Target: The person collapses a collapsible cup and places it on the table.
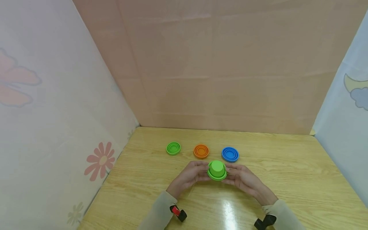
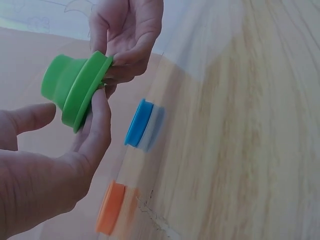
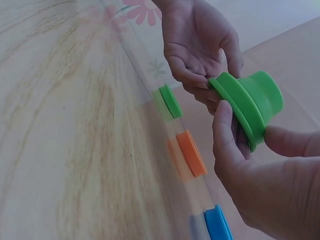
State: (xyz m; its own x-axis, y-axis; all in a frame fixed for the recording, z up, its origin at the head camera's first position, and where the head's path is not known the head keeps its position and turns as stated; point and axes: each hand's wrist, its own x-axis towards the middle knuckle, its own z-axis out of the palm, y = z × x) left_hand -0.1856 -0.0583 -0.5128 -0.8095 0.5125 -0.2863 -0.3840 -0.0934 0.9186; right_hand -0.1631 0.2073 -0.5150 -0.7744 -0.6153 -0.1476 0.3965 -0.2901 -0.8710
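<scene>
Between both hands, above the table, is a green collapsible cup [image 1: 217, 169], its narrow end bulging out from the wide rim. In the head view that narrow end faces up toward the camera. My left hand [image 1: 195, 175] holds the cup's rim from the left, fingers behind it and thumb near the side wall. From the right, my right hand [image 1: 242, 179] grips the same rim in a like way. Both wrist views show the green cup [image 2: 75, 90] partly extended, with fingertips under its rim [image 3: 240, 110].
Beyond the hands, a flattened green cup [image 1: 173, 148], an orange one [image 1: 201, 151] and a blue one [image 1: 230, 154] lie in a row on the wooden table [image 1: 138, 166]. A tan backdrop [image 1: 215, 80] stands at the back, with patterned side cloths left and right.
</scene>
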